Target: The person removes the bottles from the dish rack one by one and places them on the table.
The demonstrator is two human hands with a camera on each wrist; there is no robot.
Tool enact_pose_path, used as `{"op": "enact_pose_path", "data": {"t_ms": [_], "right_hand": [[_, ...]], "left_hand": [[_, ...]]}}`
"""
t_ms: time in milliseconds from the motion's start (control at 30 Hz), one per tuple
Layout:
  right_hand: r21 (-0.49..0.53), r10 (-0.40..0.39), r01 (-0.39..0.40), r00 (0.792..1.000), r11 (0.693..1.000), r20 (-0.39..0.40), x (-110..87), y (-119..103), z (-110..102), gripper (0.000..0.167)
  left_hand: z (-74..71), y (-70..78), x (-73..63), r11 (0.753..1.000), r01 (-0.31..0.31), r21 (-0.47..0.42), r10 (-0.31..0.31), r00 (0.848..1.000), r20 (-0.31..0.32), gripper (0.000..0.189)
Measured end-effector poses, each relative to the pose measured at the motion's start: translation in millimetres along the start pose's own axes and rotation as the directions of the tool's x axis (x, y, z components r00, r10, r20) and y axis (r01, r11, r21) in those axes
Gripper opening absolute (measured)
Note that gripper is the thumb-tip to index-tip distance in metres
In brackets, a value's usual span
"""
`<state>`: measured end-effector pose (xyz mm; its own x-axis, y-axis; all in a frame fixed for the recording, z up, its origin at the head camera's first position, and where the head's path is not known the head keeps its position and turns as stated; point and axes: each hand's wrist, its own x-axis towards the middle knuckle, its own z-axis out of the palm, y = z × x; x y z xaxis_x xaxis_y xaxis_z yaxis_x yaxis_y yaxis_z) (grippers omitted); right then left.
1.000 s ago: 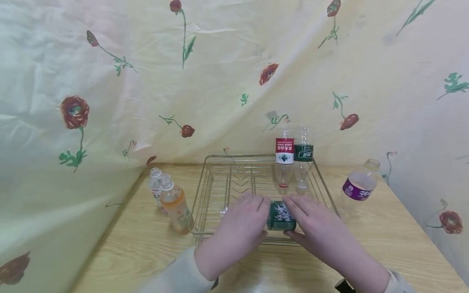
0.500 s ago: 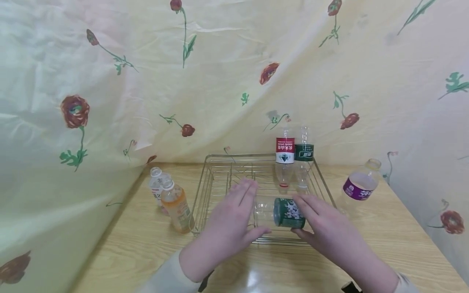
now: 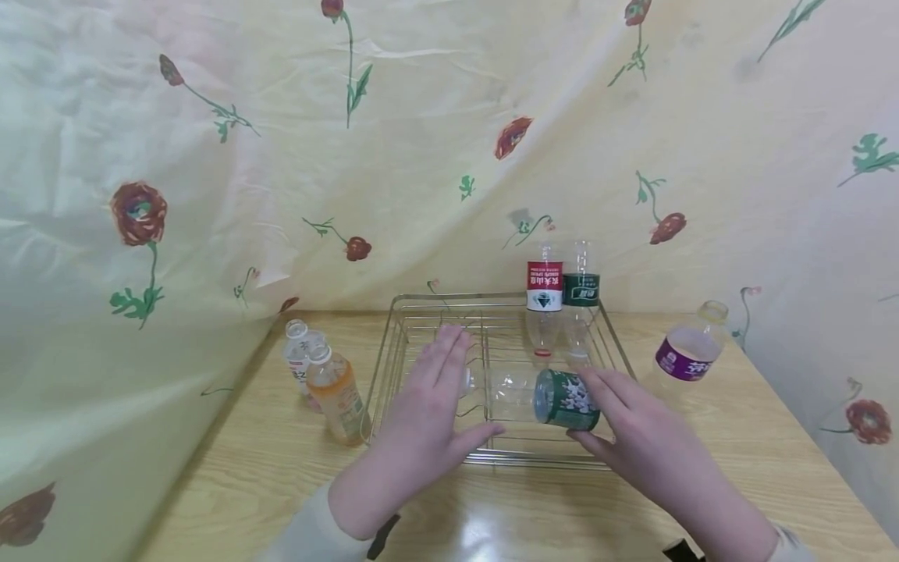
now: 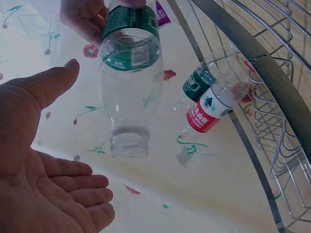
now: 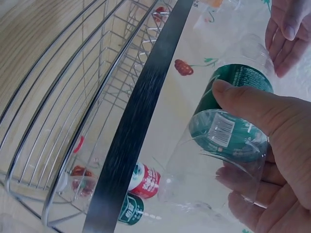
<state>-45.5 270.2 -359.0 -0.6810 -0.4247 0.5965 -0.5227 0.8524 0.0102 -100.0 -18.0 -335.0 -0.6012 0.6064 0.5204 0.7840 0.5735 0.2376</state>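
Note:
My right hand (image 3: 635, 425) holds a clear plastic bottle (image 3: 572, 400) by its green-labelled end, fingers and thumb around the label. The bottle lies sideways over the front of a wire dish rack (image 3: 379, 375), its capless neck pointing left. In the right wrist view the thumb (image 5: 252, 104) presses across the green label. Apart from the bottle, my left hand (image 3: 424, 406) is spread near the neck end, thumb out and fingers straight. The left wrist view shows its bare palm (image 4: 43, 194) with a gap between it and the bottle neck (image 4: 130, 141).
Two bottles stand upside down in the rack's back right, one red-labelled (image 3: 544, 286), one green-labelled (image 3: 581, 290). A purple-labelled bottle (image 3: 684, 363) stands right of the rack. On the left are an orange-tinted bottle (image 3: 344, 394) and a clear one (image 3: 298, 353). A flowered cloth (image 3: 435, 156) hangs behind.
My left hand has come off the bottle and moved left, its fingers spreading. The right hand has shifted right with the bottle, so more of the clear body and neck shows.

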Motion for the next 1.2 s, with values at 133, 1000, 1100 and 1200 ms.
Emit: {"op": "enact_pose_path", "data": {"t_ms": [133,1000,1100,1200], "right_hand": [[0.005,-0.003,0.003,1.000,1.000,-0.020,-0.1,4.2,-2.0,0.089],[0.048,0.144,-0.137,0.967,0.989,-0.211,-17.9,16.4,-7.4,0.086],[0.064,0.171,-0.160,0.957,0.985,-0.233,-22.7,19.7,-7.7,0.087],[0.096,0.188,-0.169,0.947,0.981,-0.259,-27.2,23.3,-7.1,0.088]], "left_hand": [[-2.1,-2.9,-3.0,0.999,0.039,-0.024,-0.040,0.999,-0.011,0.110],[6.8,-37.7,-35.0,0.913,0.335,-0.234,-0.317,0.942,0.111,0.121],[10.0,-44.6,-40.7,0.894,0.356,-0.274,-0.336,0.935,0.117,0.122],[14.0,-50.9,-45.5,0.885,0.371,-0.282,-0.348,0.928,0.132,0.124]]}}
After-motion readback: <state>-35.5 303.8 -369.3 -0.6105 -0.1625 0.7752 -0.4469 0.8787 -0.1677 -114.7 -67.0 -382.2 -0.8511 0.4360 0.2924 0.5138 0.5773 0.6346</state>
